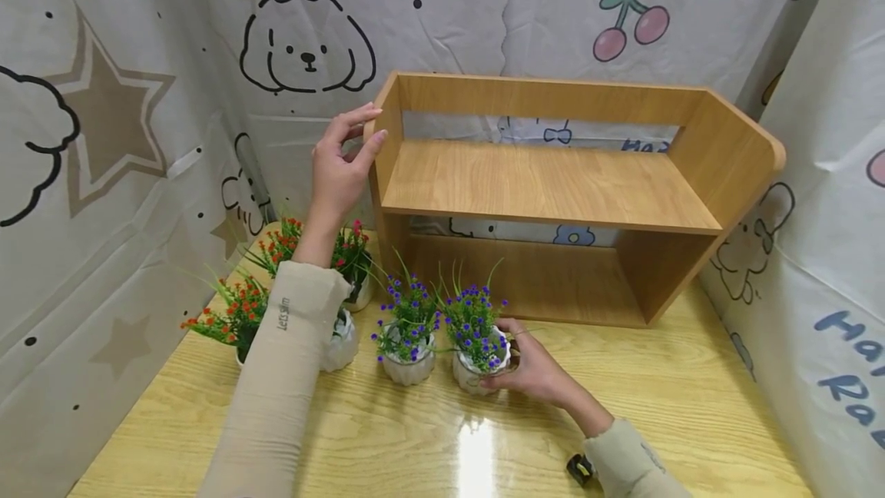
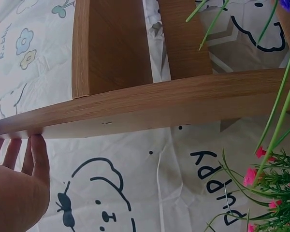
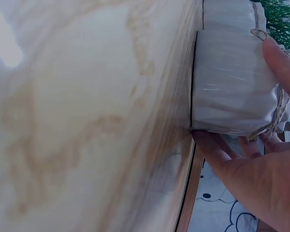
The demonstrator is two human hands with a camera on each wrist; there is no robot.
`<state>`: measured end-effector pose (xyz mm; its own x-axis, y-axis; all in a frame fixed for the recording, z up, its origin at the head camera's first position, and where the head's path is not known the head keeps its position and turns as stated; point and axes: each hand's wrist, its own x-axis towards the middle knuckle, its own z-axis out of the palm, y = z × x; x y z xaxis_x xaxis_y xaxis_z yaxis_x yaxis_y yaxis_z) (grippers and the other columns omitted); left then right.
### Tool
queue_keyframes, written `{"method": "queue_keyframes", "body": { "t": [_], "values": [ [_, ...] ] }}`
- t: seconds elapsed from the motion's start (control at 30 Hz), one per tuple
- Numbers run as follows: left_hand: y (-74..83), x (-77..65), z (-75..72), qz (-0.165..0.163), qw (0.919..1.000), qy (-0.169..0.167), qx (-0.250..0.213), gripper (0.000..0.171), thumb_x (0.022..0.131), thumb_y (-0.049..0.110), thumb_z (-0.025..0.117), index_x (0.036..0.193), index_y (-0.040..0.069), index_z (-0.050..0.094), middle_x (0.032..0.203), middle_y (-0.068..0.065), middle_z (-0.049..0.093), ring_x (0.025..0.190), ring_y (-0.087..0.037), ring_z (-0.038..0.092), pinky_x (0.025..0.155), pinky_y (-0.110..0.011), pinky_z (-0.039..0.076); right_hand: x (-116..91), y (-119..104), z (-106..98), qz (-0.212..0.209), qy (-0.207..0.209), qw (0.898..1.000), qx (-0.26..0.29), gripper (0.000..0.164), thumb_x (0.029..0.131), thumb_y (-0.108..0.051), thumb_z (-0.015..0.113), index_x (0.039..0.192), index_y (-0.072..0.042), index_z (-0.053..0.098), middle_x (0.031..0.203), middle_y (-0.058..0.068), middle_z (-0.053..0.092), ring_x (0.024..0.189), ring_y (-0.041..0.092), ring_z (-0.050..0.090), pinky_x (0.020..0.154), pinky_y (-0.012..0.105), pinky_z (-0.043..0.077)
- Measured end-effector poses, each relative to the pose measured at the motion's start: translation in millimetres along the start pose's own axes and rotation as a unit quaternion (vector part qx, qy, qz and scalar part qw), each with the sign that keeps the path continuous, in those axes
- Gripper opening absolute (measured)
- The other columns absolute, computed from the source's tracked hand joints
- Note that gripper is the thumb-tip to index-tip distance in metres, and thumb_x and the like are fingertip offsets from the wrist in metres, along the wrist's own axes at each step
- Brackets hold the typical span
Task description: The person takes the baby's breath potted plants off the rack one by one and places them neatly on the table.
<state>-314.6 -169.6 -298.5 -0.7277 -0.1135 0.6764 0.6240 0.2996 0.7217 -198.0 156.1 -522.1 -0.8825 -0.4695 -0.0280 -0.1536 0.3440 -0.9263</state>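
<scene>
My left hand (image 1: pixel 339 167) grips the upper left side panel of a two-tier wooden shelf (image 1: pixel 553 183). In the left wrist view its fingers (image 2: pixel 40 157) lie against the outer face of that panel (image 2: pixel 150 108). On the table, in front of the shelf, my right hand (image 1: pixel 535 367) holds a potted plant (image 1: pixel 473 329) with purple flowers. The right wrist view shows thumb and fingers on both sides of its white ribbed pot (image 3: pixel 234 82), which has twine round the rim. A second purple-flowered plant (image 1: pixel 408 329) stands just left of it.
Several more potted plants stand at the left, among them orange-flowered plants (image 1: pixel 242 306) and a red-flowered one (image 1: pixel 353 252), partly behind my left sleeve (image 1: pixel 270 390). A small black object (image 1: pixel 579 470) lies by my right cuff. Printed white curtains (image 1: pixel 449 21) enclose the wooden table (image 1: pixel 394 444).
</scene>
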Motion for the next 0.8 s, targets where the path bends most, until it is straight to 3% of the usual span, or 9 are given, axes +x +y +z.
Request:
{"method": "queue_keyframes", "body": {
  "t": [0.23, 0.47, 0.6, 0.7, 0.8],
  "values": [
    [-0.4, 0.6, -0.1, 0.001, 1.0, 0.0, 0.002, 0.033, 0.099, 0.02, 0.072, 0.131, 0.013, 0.069, 0.146, 0.002, 0.062, 0.121, -0.019, 0.064, 0.097, -0.031, 0.06, -0.6, -1.6, 1.0, -0.01, -0.002, 1.0, -0.005, 0.096, 0.074, -0.009, 0.094, 0.151, -0.007, 0.036, 0.145, 0.023, 0.05, 0.124, 0.04, 0.061, 0.089, 0.028, 0.059],
    [-3.3, 0.6, -0.8, 0.009, 0.9999, 0.003, 0.004, 0.032, 0.1, 0.022, 0.071, 0.13, 0.013, 0.07, 0.144, 0.004, 0.064, 0.119, -0.016, 0.065, 0.094, -0.028, 0.06, 0.1, 1.8, 0.8, -0.02, 0.001, 1.0, -0.015, 0.097, 0.075, -0.011, 0.094, 0.153, -0.007, 0.035, 0.146, 0.024, 0.048, 0.122, 0.04, 0.061, 0.087, 0.026, 0.059],
    [-4.2, 1.2, 0.2, 0.013, 0.9998, 0.002, 0.012, 0.032, 0.1, 0.023, 0.071, 0.131, 0.014, 0.07, 0.145, 0.004, 0.063, 0.118, -0.016, 0.065, 0.092, -0.027, 0.061, -0.5, 3.1, -1.4, -0.028, 0.002, 0.999, -0.022, 0.102, 0.076, -0.016, 0.094, 0.156, -0.007, 0.031, 0.155, 0.024, 0.041, 0.13, 0.045, 0.056, 0.1, 0.037, 0.058],
    [-4.8, 0.4, 1.0, 0.013, 0.9999, -0.005, 0.01, 0.033, 0.1, 0.022, 0.071, 0.132, 0.014, 0.069, 0.146, 0.004, 0.063, 0.119, -0.018, 0.065, 0.092, -0.026, 0.061, -4.9, 3.7, -7.0, -0.04, 0.005, 0.999, -0.025, 0.102, 0.079, -0.019, 0.092, 0.159, -0.009, 0.03, 0.159, 0.025, 0.037, 0.137, 0.048, 0.05, 0.112, 0.052, 0.049],
    [-7.1, -0.7, -0.6, 0.016, 0.9992, -0.028, 0.022, 0.037, 0.1, 0.022, 0.071, 0.137, 0.018, 0.067, 0.15, 0.005, 0.059, 0.122, -0.02, 0.065, 0.096, -0.031, 0.06, -12.3, 2.6, -18.4, -0.068, 0.008, 0.997, -0.041, 0.094, 0.084, -0.021, 0.088, 0.16, -0.011, 0.031, 0.158, 0.026, 0.04, 0.14, 0.049, 0.047, 0.116, 0.062, 0.04]
  ]
}}
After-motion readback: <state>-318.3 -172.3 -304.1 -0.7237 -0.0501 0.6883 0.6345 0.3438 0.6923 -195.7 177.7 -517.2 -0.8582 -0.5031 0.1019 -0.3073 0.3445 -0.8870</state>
